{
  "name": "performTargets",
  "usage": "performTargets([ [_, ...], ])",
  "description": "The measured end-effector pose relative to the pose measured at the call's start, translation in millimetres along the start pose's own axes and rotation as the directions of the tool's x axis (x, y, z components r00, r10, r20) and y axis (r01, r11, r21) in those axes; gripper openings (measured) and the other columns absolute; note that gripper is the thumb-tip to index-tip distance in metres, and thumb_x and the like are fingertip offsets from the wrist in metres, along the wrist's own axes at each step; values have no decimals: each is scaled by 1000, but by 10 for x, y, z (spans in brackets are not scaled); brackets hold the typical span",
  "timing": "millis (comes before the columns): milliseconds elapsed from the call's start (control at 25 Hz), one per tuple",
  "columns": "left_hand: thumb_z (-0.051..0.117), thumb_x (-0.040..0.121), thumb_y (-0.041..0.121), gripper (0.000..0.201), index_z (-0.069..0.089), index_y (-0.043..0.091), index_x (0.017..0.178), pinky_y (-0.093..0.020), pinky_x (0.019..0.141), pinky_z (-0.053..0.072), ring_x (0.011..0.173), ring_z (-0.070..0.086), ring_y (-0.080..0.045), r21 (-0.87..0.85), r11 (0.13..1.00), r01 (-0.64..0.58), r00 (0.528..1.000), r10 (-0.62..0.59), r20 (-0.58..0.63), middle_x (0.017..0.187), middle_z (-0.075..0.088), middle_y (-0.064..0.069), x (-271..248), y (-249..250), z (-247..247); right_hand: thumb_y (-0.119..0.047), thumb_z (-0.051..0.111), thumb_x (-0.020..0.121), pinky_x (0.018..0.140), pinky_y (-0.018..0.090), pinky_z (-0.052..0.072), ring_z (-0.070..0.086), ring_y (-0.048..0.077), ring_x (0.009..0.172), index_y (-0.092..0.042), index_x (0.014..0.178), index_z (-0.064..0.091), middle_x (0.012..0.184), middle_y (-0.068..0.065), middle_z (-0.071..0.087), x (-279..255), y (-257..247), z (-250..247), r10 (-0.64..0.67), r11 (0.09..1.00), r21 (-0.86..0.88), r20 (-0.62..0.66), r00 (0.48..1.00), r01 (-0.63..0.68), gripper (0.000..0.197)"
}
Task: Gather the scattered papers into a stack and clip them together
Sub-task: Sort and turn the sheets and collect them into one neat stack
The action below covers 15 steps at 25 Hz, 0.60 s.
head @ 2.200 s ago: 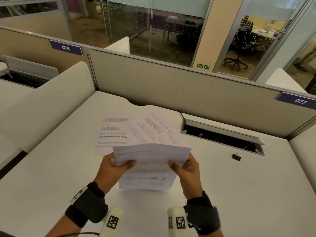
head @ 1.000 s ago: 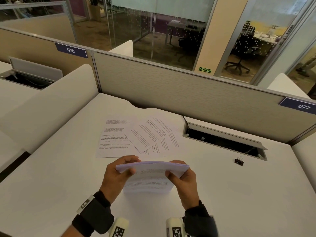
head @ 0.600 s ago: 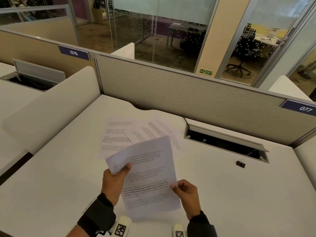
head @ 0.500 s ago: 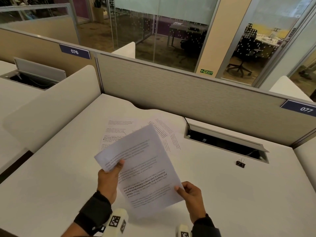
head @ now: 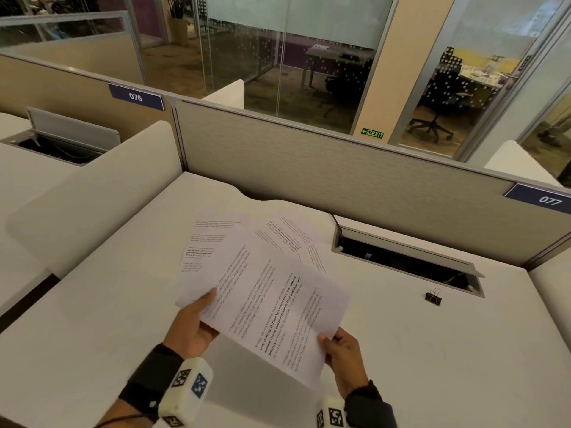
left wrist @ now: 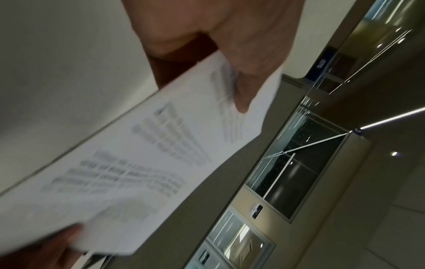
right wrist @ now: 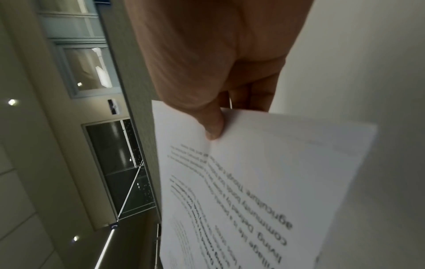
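I hold a small stack of printed papers (head: 265, 301) above the white desk (head: 432, 350), turned diagonally. My left hand (head: 197, 319) pinches its left corner, thumb on top; the left wrist view shows the thumb pressed on the stack of papers (left wrist: 142, 163). My right hand (head: 335, 345) pinches the near right corner, thumb on the printed stack (right wrist: 264, 182). Beyond the held stack, loose printed sheets (head: 287, 236) lie overlapped on the desk, partly hidden by it. A black binder clip (head: 433, 298) sits on the desk to the right, apart from both hands.
An open cable tray (head: 404, 261) is sunk into the desk at the back right, just behind the clip. A grey partition (head: 324, 168) closes the far edge, and a white side divider (head: 92, 193) stands on the left.
The stack, earlier held upright on its edge on the desk, has been laid flatter and rotated diagonally, its far end swinging left over the loose sheets. Both hands kept their hold.
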<state>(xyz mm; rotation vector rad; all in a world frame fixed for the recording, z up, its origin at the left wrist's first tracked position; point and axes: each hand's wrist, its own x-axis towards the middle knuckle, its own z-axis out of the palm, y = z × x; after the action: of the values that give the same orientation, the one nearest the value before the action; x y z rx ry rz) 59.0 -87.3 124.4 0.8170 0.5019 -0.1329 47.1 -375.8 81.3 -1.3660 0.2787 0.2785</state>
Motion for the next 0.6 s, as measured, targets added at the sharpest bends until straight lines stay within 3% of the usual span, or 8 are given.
performTargets([
  [80,61,85,23,46,55,17,130,-51,91,49,115,58,-37,28,999,41,999,-41,5,125,64,-18,44,174,-155,3,53,92,76,37,60,71,33,95,-12,101,71,96,6,78,37,-67,-126,-39,996,-86,-60,997,34,25],
  [160,60,85,29,45,58,14,127,-49,89,51,109,62,-35,198,978,64,996,-74,41,123,64,-18,53,284,-273,2,54,91,71,31,60,72,33,92,-11,98,71,94,6,78,42,-132,-222,-90,986,-147,-58,994,81,23],
  [240,78,68,39,61,63,9,119,-48,88,54,104,66,-35,438,897,63,989,-115,93,118,67,-19,23,271,-307,1,54,92,68,29,60,72,32,89,-11,96,71,92,5,78,17,-200,-231,-138,972,-196,-19,990,131,22],
  [320,92,41,44,84,67,8,112,-48,84,55,99,69,-35,547,836,46,985,-129,114,108,72,-18,6,176,-314,0,52,93,70,31,60,72,31,87,-14,94,72,92,4,77,4,-230,-180,-171,953,-248,21,985,171,24],
  [400,94,34,41,85,67,10,109,-45,79,56,95,70,-34,536,841,-71,993,8,120,102,73,-17,-7,95,-277,-1,51,94,74,32,61,72,27,86,-18,93,73,93,4,77,-3,-244,-121,-215,939,-268,27,976,215,28],
  [480,89,45,31,64,67,15,103,-40,74,56,92,68,-34,481,851,-211,977,199,77,95,74,-12,3,57,-226,0,51,94,74,27,60,71,20,85,-18,94,74,92,2,77,-21,-264,-99,-267,933,-245,24,963,265,29],
  [520,85,51,26,53,67,17,100,-38,72,56,90,68,-31,465,847,-258,964,258,64,90,75,-7,12,49,-205,1,52,93,73,24,59,71,17,84,-17,95,74,92,1,77,-26,-266,-95,-286,932,-228,21,958,283,28],
  [600,87,50,27,49,69,20,95,-30,66,56,84,69,-24,449,837,-311,948,305,88,84,76,0,30,30,-234,4,57,90,72,20,57,71,13,83,-14,94,73,90,-1,77,-31,-261,-100,-291,933,-213,23,956,289,25],
])
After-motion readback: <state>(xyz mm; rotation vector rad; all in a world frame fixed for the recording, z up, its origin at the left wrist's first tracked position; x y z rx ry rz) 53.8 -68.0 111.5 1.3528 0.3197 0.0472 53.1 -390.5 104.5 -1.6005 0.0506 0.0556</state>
